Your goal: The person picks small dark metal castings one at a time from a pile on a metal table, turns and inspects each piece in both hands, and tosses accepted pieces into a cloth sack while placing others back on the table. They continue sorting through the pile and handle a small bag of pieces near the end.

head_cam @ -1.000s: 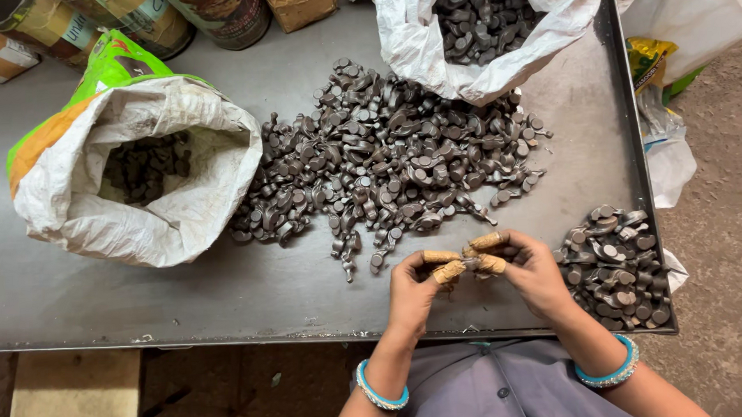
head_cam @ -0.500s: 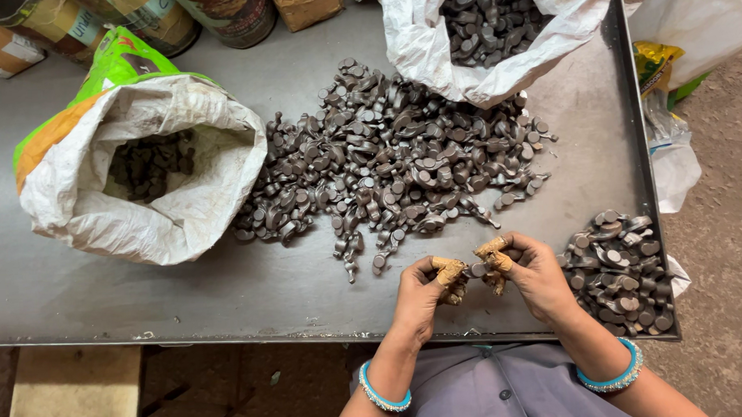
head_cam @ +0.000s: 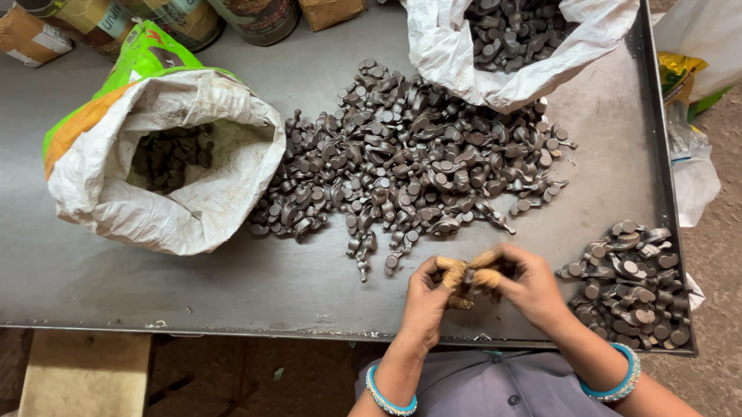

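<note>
Both hands meet at the near edge of the desk (head_cam: 184,281), just right of its middle. The left hand (head_cam: 427,293) and the right hand (head_cam: 526,281) are curled closed around one small dark metal part (head_cam: 470,276), pinched between fingertips wrapped in tan tape or finger guards; the part itself is mostly hidden by the fingers, so its exact shape cannot be made out.

As for how far along things are, I would judge it well short of halfway. A large loose heap of the same dark parts (head_cam: 410,162) spreads across the middle of the desk, reaching almost to the hands. Behind it, at the far right edge, an open white sack (head_cam: 464,57) is full of more. By contrast, the small pile (head_cam: 632,281) at the near right corner, just beside the right hand, is modest. The white sack with green and orange print (head_cam: 172,158) at the left side of the desk stands open with only a shallow layer of parts at its bottom. So a little seems handled, and most seems left.
</note>
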The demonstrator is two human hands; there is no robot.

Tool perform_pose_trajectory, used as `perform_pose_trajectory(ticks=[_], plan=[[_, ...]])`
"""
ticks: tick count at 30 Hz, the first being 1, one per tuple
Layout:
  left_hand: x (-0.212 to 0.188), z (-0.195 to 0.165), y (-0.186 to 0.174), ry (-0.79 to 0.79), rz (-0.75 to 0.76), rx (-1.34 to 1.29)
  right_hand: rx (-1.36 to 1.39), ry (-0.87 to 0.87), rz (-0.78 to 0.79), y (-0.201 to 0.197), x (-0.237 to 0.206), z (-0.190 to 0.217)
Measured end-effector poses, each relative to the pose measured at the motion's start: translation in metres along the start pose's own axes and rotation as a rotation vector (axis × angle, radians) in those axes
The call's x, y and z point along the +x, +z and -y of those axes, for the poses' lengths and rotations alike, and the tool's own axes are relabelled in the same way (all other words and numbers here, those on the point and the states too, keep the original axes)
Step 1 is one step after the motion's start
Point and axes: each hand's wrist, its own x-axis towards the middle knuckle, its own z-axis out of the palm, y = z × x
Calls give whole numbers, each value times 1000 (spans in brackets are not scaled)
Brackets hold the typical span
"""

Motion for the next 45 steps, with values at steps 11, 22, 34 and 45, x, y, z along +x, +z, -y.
perform_pose_trajectory(ticks=[11, 22, 34, 45], plan=[[-24, -93, -29, 358, -475, 649, -888, -628, -163, 45, 41, 81], [-30, -121, -24, 315, -543, 1351, -867, -565, -183, 33, 42, 50], [-23, -67, 26, 486, -315, 1113, 123, -83, -103, -36, 7, -2], [-36, -63, 42, 455, 103, 756, -136, -122, 7, 6, -24, 13]])
